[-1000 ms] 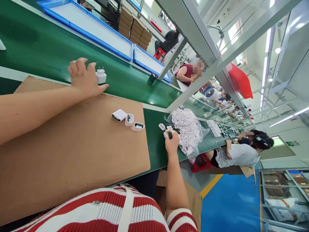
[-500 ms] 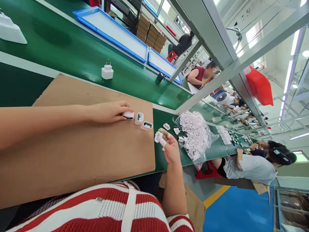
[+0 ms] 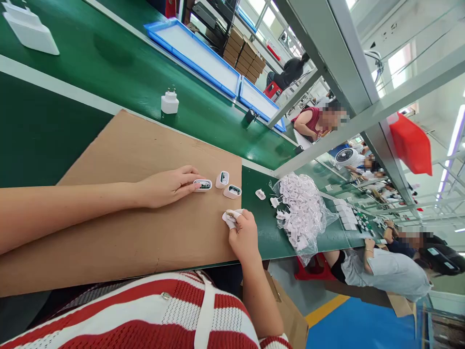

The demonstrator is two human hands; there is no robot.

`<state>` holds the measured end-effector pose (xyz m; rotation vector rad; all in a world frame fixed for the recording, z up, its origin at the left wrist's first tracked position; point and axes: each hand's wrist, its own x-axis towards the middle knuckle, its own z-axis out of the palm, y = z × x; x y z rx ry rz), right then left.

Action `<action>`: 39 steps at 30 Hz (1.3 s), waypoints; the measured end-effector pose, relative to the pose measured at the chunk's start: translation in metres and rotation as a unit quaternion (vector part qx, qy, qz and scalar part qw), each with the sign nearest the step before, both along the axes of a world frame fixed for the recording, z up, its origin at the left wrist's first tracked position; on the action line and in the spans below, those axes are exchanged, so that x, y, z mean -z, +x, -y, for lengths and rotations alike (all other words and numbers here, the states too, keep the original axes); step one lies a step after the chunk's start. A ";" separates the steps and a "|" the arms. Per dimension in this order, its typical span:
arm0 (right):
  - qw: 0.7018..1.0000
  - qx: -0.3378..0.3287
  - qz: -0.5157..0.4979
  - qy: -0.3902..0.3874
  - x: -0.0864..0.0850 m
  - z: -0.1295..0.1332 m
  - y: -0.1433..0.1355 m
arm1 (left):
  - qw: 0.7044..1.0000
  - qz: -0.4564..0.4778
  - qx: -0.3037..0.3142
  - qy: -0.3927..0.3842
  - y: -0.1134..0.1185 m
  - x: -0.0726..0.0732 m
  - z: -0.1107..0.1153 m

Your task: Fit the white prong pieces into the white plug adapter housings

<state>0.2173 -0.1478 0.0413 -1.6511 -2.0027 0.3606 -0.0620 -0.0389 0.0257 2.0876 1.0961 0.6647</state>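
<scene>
My left hand [image 3: 169,186] is closed on a white charger housing [image 3: 202,185], which lies on the cardboard with its open end and the green board inside showing. Just right of it stand a second open housing [image 3: 222,180] and a third one [image 3: 232,192], both with circuit boards inside. My right hand [image 3: 246,235], with white covers on its fingertips, pinches a small white plug cap [image 3: 228,217] over the cardboard's right edge. The fingers partly hide this cap. Two loose plug caps, one of them a white pronged piece [image 3: 260,194], lie on the green table beyond.
A clear bag heaped with white plug caps [image 3: 300,208] stands to the right. The cardboard sheet [image 3: 145,232] covers the near table. A white plug charger [image 3: 169,103] and blue-rimmed trays [image 3: 196,53] sit farther back. A metal frame post [image 3: 298,157] rises nearby; co-workers sit beyond.
My right hand has moved left with the plug cap, from beside the loose caps to the cardboard's edge. The housing in my left hand now shows its open end upward. The view has shifted.
</scene>
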 end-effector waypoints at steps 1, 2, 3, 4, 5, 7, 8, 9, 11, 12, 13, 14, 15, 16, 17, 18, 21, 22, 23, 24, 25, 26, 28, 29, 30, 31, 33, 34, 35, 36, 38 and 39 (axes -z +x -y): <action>1.000 -0.002 -0.007 -0.005 0.000 -0.002 0.000 | 1.000 0.002 0.001 -0.001 0.001 0.000 0.001; 1.000 -0.005 -0.026 -0.010 -0.002 -0.004 -0.001 | 1.000 0.002 0.003 -0.005 0.002 0.000 0.003; 0.998 -0.006 -0.054 -0.012 -0.004 -0.007 -0.003 | 1.000 0.001 0.003 -0.011 0.003 -0.001 0.004; 0.996 -0.007 -0.087 -0.010 -0.008 -0.010 -0.005 | 1.000 -0.002 0.000 -0.017 0.005 -0.002 0.006; 0.993 -0.007 -0.122 -0.004 -0.012 -0.013 -0.009 | 1.000 -0.007 -0.006 -0.022 0.007 -0.003 0.008; 0.983 -0.002 -0.185 0.009 -0.019 -0.019 -0.018 | 0.999 -0.014 -0.025 -0.027 0.009 -0.004 0.012; 0.977 0.002 -0.212 0.010 -0.022 -0.022 -0.023 | 0.999 -0.016 -0.034 -0.026 0.010 -0.003 0.014; 0.972 0.006 -0.235 0.009 -0.025 -0.024 -0.028 | 0.999 -0.014 -0.041 -0.022 0.010 -0.003 0.015; 0.966 0.010 -0.257 0.007 -0.029 -0.030 -0.038 | 0.999 0.004 -0.045 -0.007 0.008 -0.001 0.015; 0.968 0.002 -0.250 0.012 -0.030 -0.032 -0.042 | 0.999 0.017 -0.042 0.001 0.006 0.000 0.014; 0.973 -0.015 -0.230 0.022 -0.031 -0.035 -0.046 | 0.999 0.030 -0.032 0.006 0.005 0.002 0.013; 0.979 -0.042 -0.197 0.035 -0.032 -0.038 -0.049 | 0.999 0.043 -0.018 0.007 0.004 0.003 0.012; 0.984 -0.072 -0.154 0.048 -0.032 -0.042 -0.052 | 0.998 0.056 0.000 0.006 0.003 0.004 0.010; 0.987 -0.101 -0.107 0.059 -0.033 -0.045 -0.055 | 0.997 0.069 0.018 0.003 0.002 0.005 0.008; 0.989 -0.122 -0.059 0.065 -0.033 -0.048 -0.058 | 0.996 0.080 0.033 0.000 0.002 0.007 0.007; 0.989 -0.134 -0.013 0.067 -0.032 -0.052 -0.061 | 0.995 0.090 0.042 -0.003 0.002 0.008 0.006; 0.984 -0.136 0.094 0.059 -0.031 -0.059 -0.069 | 0.994 0.102 0.045 -0.001 0.001 0.010 0.005; 0.982 -0.135 0.118 0.055 -0.030 -0.060 -0.071 | 0.994 0.101 0.042 0.001 0.001 0.010 0.005; 0.980 -0.136 0.137 0.051 -0.030 -0.061 -0.074 | 0.994 0.100 0.040 0.003 0.001 0.010 0.006; 0.978 -0.137 0.152 0.049 -0.030 -0.061 -0.076 | 0.994 0.099 0.039 0.005 0.001 0.011 0.006; 0.975 -0.138 0.166 0.049 -0.030 -0.060 -0.078 | 0.995 0.097 0.037 0.005 0.001 0.011 0.007; 0.973 -0.139 0.178 0.048 -0.031 -0.060 -0.081 | 0.995 0.097 0.036 0.005 0.001 0.012 0.007; 0.969 -0.139 0.200 0.045 -0.033 -0.059 -0.085 | 0.995 0.099 0.032 0.002 0.001 0.013 0.007; 0.968 -0.137 0.206 0.042 -0.034 -0.059 -0.086 | 0.995 0.100 0.030 0.000 0.002 0.013 0.007; 0.968 -0.133 0.209 0.039 -0.035 -0.060 -0.087 | 0.994 0.101 0.027 -0.001 0.002 0.014 0.008; 0.969 -0.129 0.210 0.036 -0.037 -0.061 -0.088 | 0.994 0.103 0.024 -0.001 0.002 0.014 0.008; 0.970 -0.123 0.205 0.029 -0.038 -0.063 -0.087 | 0.994 0.108 0.025 0.002 0.002 0.014 0.009; 0.971 -0.125 0.203 0.027 -0.038 -0.065 -0.087 | 0.994 0.110 0.026 0.004 0.002 0.014 0.009; 0.971 -0.128 0.202 0.026 -0.038 -0.066 -0.086 | 0.993 0.113 0.027 0.005 0.002 0.014 0.009; 0.970 -0.133 0.200 0.030 -0.037 -0.066 -0.085 | 0.993 0.115 0.026 0.007 0.002 0.014 0.010; 0.970 -0.137 0.195 0.048 -0.034 -0.065 -0.083 | 0.993 0.117 0.018 0.012 0.003 0.016 0.010; 0.970 -0.135 0.192 0.058 -0.032 -0.065 -0.083 | 0.993 0.116 0.013 0.016 0.004 0.017 0.010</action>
